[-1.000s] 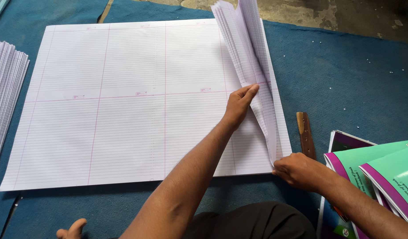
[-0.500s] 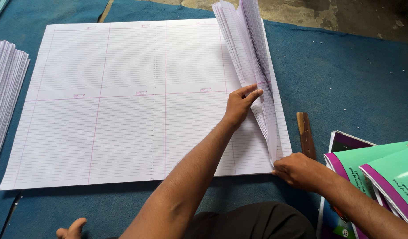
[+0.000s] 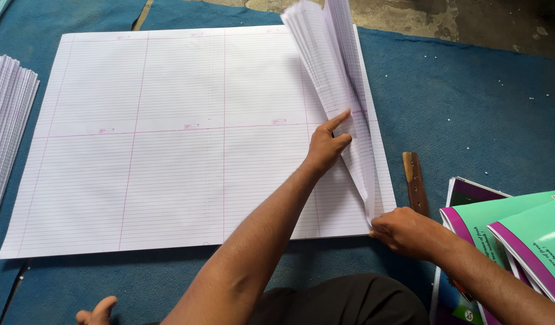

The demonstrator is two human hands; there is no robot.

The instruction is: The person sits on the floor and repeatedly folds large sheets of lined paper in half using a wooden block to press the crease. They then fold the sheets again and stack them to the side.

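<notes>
A blue mat (image 3: 482,108) covers the floor, with bare concrete beyond it. A large stack of ruled sheets (image 3: 169,144) lies flat (pink lines divide it), its right edge fanned upward. The left hand (image 3: 327,144) presses fingers into the fan; the right hand (image 3: 407,232) pinches the lifted corner. A wooden stick (image 3: 415,183) and green-purple covers (image 3: 518,241) lie beside the right hand.
</notes>
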